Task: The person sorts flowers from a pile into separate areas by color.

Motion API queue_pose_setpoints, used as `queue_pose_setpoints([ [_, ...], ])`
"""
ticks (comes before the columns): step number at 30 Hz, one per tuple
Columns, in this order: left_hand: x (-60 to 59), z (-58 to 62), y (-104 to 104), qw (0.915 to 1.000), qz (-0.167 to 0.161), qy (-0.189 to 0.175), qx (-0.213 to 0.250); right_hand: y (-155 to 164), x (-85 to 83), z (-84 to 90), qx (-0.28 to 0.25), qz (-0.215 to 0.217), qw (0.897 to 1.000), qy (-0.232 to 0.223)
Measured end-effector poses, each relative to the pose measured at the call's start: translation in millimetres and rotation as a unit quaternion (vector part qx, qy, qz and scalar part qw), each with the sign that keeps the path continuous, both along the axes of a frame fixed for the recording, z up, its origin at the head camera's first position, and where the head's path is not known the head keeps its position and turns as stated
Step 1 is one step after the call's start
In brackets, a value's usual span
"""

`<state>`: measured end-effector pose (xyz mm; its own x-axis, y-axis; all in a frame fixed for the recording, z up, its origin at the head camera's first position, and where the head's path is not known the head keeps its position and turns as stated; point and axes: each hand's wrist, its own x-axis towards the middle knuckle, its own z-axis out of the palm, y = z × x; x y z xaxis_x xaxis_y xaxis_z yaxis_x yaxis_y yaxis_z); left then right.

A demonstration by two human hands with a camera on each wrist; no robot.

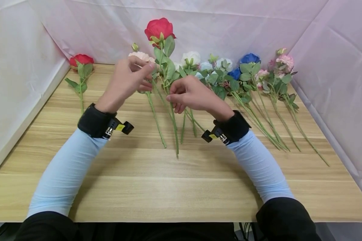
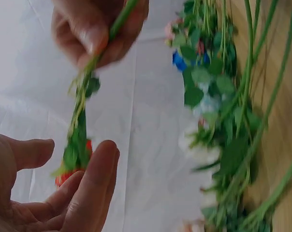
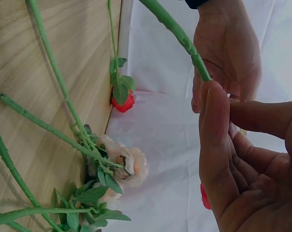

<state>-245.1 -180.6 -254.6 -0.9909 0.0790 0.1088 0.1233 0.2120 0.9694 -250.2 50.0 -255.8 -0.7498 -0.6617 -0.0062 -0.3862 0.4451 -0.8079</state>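
A long-stemmed red artificial rose (image 1: 159, 29) stands upright above the table, bloom at the top and leaves below it. My right hand (image 1: 193, 93) pinches its green stem (image 3: 177, 35) between thumb and forefinger, below the leaves. Beside the upper stem and leaves is my left hand (image 1: 128, 78), its thumb and fingers spread apart in the left wrist view. That hand holds nothing; whether it touches the leaves, I cannot tell. In the left wrist view, the bloom is partly hidden behind the left fingers (image 2: 95, 179).
Another red rose (image 1: 82, 60) lies at the far left. Along the back lie peach flowers (image 3: 131, 164), a white rose (image 1: 191, 57), pale blue flowers (image 1: 206, 66), blue roses (image 1: 249, 58) and pink flowers (image 1: 285, 62), stems toward me. White cloth (image 1: 229, 26) walls the wooden table (image 1: 175, 190).
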Motion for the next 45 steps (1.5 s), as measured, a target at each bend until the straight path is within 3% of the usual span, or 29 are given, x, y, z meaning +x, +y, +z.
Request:
queue_pose_setpoints([
  [6, -19.6, -2.6, -38.8, 0.9965, 0.073, -0.018, -0.037, -14.2, -8.0, -13.1, 0.017, -0.003, 1.0, -0.005],
  [9, -27.8, -4.1, -57.1, 0.9841, 0.122, -0.004, -0.129, -32.7, -14.9, -16.6, 0.035, 0.001, 0.999, 0.001],
  [11, -32.7, -5.8, -70.0, 0.9618, 0.164, 0.017, -0.219, -50.7, -20.9, -16.3, 0.059, 0.003, 0.998, 0.007],
  [14, -39.4, -12.1, -88.3, 0.9121, 0.228, 0.055, -0.336, -80.4, -31.3, -16.6, 0.103, 0.01, 0.994, 0.024],
  [16, -42.9, -20.1, -99.4, 0.8844, 0.259, 0.074, -0.381, -99.7, -37.7, -18.3, 0.133, 0.017, 0.99, 0.039],
  [17, -44.1, -24.8, -104.6, 0.8749, 0.268, 0.081, -0.395, -108.1, -40.3, -19.8, 0.142, 0.021, 0.989, 0.044],
  [19, -46.6, -33.1, -115.1, 0.8638, 0.273, 0.07, -0.417, -123.2, -45.4, -24.5, 0.152, 0.032, 0.986, 0.053],
  [24, -52.7, -44.1, -134.3, 0.8512, 0.237, -0.017, -0.468, -149.6, -57.1, -37.5, 0.137, 0.03, 0.99, 0.01],
  [28, -56.9, -45.5, -138.7, 0.8427, 0.2, -0.073, -0.495, -160.7, -67.9, -46.8, 0.143, -0.012, 0.989, -0.035],
  [32, -58.5, -44.0, -137.3, 0.8388, 0.192, -0.093, -0.501, -166.4, -76.9, -54.8, 0.176, -0.042, 0.983, -0.026],
  [38, -57.6, -39.5, -135.1, 0.8345, 0.194, -0.092, -0.508, -172.7, -86.2, -65.5, 0.188, -0.074, 0.979, 0.02],
  [45, -53.7, -40.2, -137.9, 0.8284, 0.188, -0.118, -0.515, -178.9, -89.6, -78.1, 0.205, -0.082, 0.975, 0.033],
])
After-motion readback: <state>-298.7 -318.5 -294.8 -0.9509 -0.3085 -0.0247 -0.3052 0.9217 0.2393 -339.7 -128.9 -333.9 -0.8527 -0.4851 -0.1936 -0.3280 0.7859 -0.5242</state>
